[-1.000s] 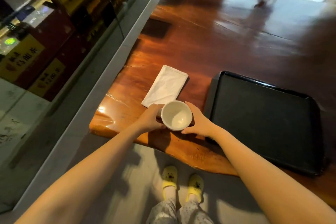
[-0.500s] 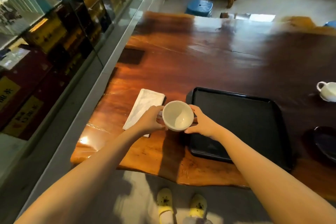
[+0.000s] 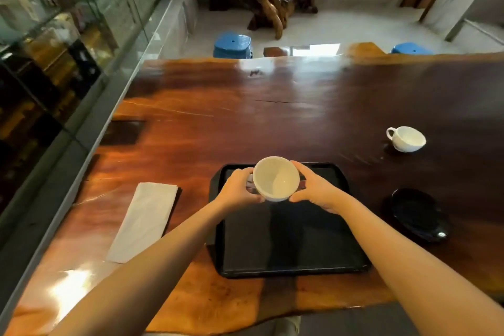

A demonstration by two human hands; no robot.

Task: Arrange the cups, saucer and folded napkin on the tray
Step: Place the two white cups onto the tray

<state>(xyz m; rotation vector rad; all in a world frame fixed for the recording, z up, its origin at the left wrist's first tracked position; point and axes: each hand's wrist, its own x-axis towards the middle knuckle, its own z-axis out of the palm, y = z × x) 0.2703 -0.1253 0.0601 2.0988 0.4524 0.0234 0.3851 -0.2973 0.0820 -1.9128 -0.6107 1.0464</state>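
Observation:
I hold an empty white cup (image 3: 275,179) between both hands above the far part of the black tray (image 3: 289,248). My left hand (image 3: 238,188) grips its left side, where the handle is hidden. My right hand (image 3: 313,189) cradles its right side. A folded white napkin (image 3: 146,219) lies on the wooden table left of the tray. A second white cup (image 3: 407,138) with its handle to the left stands far right on the table. A dark saucer (image 3: 417,214) rests to the right of the tray.
The glossy wooden table (image 3: 245,117) stretches ahead. A glass display cabinet (image 3: 54,49) runs along the left side. Two blue stools (image 3: 231,45) stand beyond the table's far edge, near a carved root sculpture (image 3: 267,3).
Both hands have carried the cup from the table beside the napkin rightward to above the tray. The view has swung right, bringing the second cup and the saucer into sight.

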